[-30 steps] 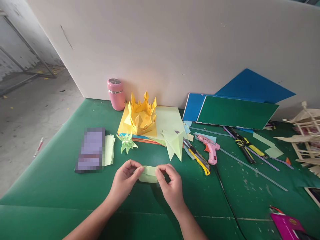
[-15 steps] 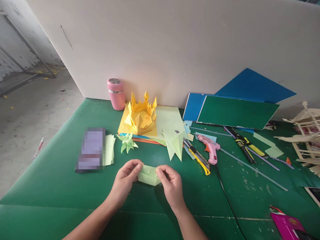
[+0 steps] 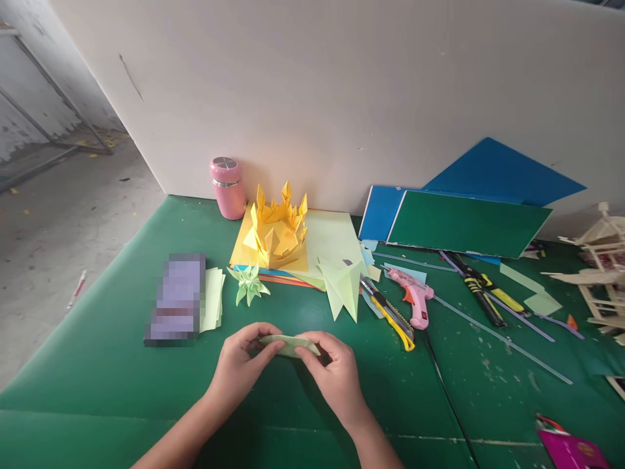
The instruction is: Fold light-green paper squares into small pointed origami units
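Both my hands pinch a small folded piece of light green paper just above the green table. My left hand grips its left end with thumb and fingers closed. My right hand grips its right end the same way. The paper is tipped nearly flat, so I see mostly its thin edge. Behind it lie a small green origami flower and a pointed light green folded shape.
A yellow origami crown sits on stacked coloured sheets beside a pink canister. A blurred rectangle and green paper slips lie at left. To the right are a yellow utility knife, pink glue gun, pliers, blue and green boards, and a wooden model.
The green paper has tipped from facing me to nearly edge-on between my fingers. My hands stayed in about the same place. The view shifted down slightly.
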{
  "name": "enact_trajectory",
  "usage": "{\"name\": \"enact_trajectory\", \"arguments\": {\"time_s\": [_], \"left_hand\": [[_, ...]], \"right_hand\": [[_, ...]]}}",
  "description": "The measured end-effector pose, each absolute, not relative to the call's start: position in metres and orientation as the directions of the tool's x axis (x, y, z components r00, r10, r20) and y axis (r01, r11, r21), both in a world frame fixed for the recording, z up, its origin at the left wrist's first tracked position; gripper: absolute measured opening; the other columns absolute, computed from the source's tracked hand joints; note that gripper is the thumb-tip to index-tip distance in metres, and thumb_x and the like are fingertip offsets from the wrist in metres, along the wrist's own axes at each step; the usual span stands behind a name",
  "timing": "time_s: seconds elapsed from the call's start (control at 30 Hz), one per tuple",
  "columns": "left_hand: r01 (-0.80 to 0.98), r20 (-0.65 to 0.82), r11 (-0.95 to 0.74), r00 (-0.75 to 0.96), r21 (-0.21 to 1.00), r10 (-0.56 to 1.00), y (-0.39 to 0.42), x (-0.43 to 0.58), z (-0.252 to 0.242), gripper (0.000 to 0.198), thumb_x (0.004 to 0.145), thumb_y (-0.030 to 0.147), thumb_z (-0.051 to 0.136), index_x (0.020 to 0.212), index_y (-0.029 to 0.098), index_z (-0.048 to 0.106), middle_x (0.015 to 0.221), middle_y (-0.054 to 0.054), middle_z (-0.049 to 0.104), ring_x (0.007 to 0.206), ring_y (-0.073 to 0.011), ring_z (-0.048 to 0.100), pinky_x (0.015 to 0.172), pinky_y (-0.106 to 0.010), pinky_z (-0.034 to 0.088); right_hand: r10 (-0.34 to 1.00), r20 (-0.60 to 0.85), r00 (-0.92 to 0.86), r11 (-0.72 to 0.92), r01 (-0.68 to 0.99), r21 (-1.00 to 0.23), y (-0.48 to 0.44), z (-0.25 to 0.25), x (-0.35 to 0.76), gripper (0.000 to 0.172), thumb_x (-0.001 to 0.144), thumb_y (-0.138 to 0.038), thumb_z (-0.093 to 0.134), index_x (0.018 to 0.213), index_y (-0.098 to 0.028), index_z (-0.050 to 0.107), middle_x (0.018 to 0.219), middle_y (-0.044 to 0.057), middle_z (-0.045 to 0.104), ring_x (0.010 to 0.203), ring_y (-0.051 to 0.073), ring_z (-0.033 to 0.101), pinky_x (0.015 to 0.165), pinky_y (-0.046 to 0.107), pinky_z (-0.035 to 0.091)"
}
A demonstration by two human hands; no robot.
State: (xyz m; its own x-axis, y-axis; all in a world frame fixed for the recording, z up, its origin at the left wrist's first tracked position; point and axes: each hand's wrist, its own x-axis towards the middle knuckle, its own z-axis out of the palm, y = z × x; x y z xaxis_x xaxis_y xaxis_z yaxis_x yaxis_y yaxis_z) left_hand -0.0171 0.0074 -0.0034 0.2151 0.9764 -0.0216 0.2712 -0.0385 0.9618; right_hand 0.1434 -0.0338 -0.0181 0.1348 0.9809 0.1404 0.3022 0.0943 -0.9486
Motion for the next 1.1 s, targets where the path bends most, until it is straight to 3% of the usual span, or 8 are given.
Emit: {"name": "enact_trajectory", "arguments": {"time_s": [0.07, 0.13, 0.27, 0.47, 0.8, 0.97, 1.1], "left_hand": [[0.342, 0.123, -0.243, 0.339, 0.908, 0.933, 0.009, -0.021, -0.004, 0.006, 0.075, 0.016, 0.058, 0.075, 0.02, 0.063, 0.075, -0.002, 0.068, 0.069, -0.016, 0.064, 0.064, -0.026, 0.054], [0.376, 0.269, -0.472, 0.477, 0.798, 0.836, 0.012, -0.026, -0.004, 0.02, 0.074, 0.005, 0.047, 0.072, 0.02, 0.06, 0.077, -0.002, 0.065, 0.073, -0.0153, 0.061, 0.067, -0.026, 0.052], [0.413, 0.321, -0.694, 0.668, 0.59, 0.671, 0.018, -0.033, -0.003, 0.037, 0.073, -0.006, 0.034, 0.068, 0.02, 0.059, 0.077, -0.003, 0.063, 0.074, -0.0155, 0.057, 0.065, -0.026, 0.049], [0.459, 0.214, -0.714, 0.742, 0.529, 0.635, 0.021, -0.038, 0.005, 0.041, 0.074, -0.008, 0.034, 0.074, 0.019, 0.065, 0.085, -0.003, 0.07, 0.081, -0.0177, 0.058, 0.072, -0.028, 0.051], [0.588, 0.142, -0.737, 0.742, 0.332, 0.655, 0.0, -0.034, 0.002, 0.037, 0.076, -0.005, 0.038, 0.076, 0.017, 0.068, 0.096, -0.007, 0.071, 0.08, -0.0204, 0.064, 0.069, -0.031, 0.056], [0.546, 0.185, -0.748, 0.748, 0.377, 0.638, 0.0, -0.036, -0.001, 0.032, 0.084, 0.003, 0.04, 0.086, 0.019, 0.067, 0.092, -0.006, 0.07, 0.079, -0.0184, 0.064, 0.071, -0.029, 0.055], [0.539, 0.186, -0.714, 0.725, 0.447, 0.664, 0.003, -0.037, -0.004, 0.015, 0.087, 0.021, 0.053, 0.091, 0.024, 0.067, 0.082, -0.003, 0.067, 0.077, -0.0174, 0.063, 0.07, -0.028, 0.054]], "right_hand": [[0.965, 0.233, 0.118, 0.182, 0.334, -0.925, -0.033, -0.018, 0.147, 0.013, 0.081, -0.015, 0.059, 0.078, -0.02, 0.07, 0.075, 0.003, 0.071, 0.065, 0.015, 0.064, 0.057, 0.023, 0.051], [0.946, 0.316, 0.075, 0.269, 0.366, -0.891, -0.032, -0.018, 0.151, 0.023, 0.081, -0.008, 0.053, 0.08, -0.022, 0.071, 0.081, 0.003, 0.073, 0.074, 0.017, 0.067, 0.066, 0.026, 0.054], [0.91, 0.41, -0.064, 0.386, 0.496, -0.778, -0.03, -0.021, 0.157, 0.037, 0.081, -0.001, 0.043, 0.082, -0.025, 0.072, 0.088, 0.004, 0.074, 0.082, 0.018, 0.068, 0.072, 0.032, 0.056], [0.874, 0.428, -0.231, 0.469, 0.634, -0.615, -0.031, -0.02, 0.159, 0.043, 0.082, 0.002, 0.037, 0.087, -0.022, 0.072, 0.093, 0.006, 0.072, 0.09, 0.021, 0.063, 0.074, 0.037, 0.055], [0.882, 0.421, -0.212, 0.419, 0.762, -0.494, -0.037, -0.017, 0.175, 0.041, 0.081, 0.002, 0.04, 0.08, -0.023, 0.072, 0.087, 0.005, 0.069, 0.085, 0.022, 0.055, 0.071, 0.039, 0.046], [0.87, 0.465, -0.164, 0.432, 0.706, -0.561, -0.036, -0.012, 0.168, 0.039, 0.081, 0.0, 0.04, 0.089, -0.023, 0.07, 0.085, 0.006, 0.066, 0.083, 0.02, 0.056, 0.07, 0.036, 0.049], [0.878, 0.335, -0.342, 0.478, 0.599, -0.642, -0.034, -0.009, 0.159, 0.024, 0.087, -0.012, 0.054, 0.103, -0.025, 0.066, 0.091, 0.004, 0.067, 0.085, 0.02, 0.058, 0.074, 0.035, 0.051]]}}
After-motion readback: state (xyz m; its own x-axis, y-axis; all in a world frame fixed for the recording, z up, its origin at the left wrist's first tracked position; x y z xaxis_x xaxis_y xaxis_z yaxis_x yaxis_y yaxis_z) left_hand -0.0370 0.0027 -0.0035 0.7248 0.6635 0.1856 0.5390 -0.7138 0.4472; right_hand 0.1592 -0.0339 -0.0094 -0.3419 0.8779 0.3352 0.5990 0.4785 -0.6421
